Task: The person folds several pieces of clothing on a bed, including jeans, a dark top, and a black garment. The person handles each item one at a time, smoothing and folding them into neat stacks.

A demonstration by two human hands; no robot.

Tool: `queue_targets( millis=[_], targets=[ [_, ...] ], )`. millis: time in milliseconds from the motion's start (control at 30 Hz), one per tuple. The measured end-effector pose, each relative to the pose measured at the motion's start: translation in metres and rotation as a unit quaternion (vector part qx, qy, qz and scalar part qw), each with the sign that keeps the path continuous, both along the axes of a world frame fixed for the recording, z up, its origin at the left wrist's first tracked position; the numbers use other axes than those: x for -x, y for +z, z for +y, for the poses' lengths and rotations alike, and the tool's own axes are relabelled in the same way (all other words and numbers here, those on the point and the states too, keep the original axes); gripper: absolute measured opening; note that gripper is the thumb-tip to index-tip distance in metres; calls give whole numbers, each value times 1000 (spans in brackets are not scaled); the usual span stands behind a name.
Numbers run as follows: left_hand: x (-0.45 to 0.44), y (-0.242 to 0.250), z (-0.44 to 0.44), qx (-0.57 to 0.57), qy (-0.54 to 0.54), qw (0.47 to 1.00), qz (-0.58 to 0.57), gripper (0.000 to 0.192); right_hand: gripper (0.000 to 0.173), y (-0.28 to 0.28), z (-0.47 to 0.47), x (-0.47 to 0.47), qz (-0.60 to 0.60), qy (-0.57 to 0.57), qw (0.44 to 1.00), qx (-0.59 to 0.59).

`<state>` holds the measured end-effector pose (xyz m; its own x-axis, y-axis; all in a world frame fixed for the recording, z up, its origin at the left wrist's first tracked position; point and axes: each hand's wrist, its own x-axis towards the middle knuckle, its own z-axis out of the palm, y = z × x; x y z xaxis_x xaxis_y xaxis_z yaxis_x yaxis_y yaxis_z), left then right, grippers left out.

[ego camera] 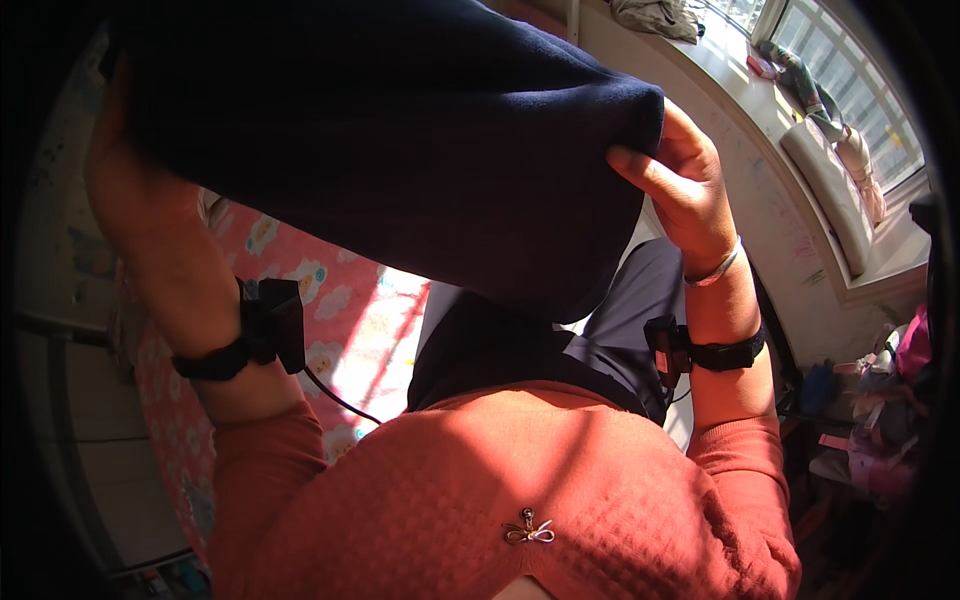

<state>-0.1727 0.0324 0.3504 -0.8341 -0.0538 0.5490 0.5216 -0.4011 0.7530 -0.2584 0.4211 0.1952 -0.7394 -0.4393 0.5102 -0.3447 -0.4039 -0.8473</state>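
Note:
A dark navy cloth garment (420,157) is stretched out in front of me, raised above my lap. My right hand (686,187) pinches its right corner between thumb and fingers. At the far left, my left hand (142,165) holds the other side; its fingertips are lost in shadow behind the cloth. What kind of garment it is, I cannot tell. The fabric's lower edge sags towards my dark trousers (495,352). Black straps with small boxes sit on both forearms, the left box (281,322) trailing a thin cable.
A pink sheet with a cloud pattern (330,300) covers the bed at my left. On the right, a windowsill (832,247) bears a pale cushion (829,195), a patterned cloth item (802,82) and a crumpled grey cloth (660,16). Pink and grey items (889,420) are piled at the lower right.

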Motion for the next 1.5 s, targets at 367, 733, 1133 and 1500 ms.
queue_targets(
  millis=[367,733,1133,1500],
  targets=[
    [24,-64,-12,159,435,884,-65,40,41,29,-34,-23,-168,127,966,149],
    [18,-244,102,511,136,849,-8,48,37,-64,-90,37,-3,-77,938,-338],
    [-16,-269,78,-359,-317,856,-195,51,50,-93,-68,35,160,-228,799,-532],
    [30,-220,44,-234,-302,905,-190,50,36,-36,-72,58,-256,161,949,-91]
  ],
)
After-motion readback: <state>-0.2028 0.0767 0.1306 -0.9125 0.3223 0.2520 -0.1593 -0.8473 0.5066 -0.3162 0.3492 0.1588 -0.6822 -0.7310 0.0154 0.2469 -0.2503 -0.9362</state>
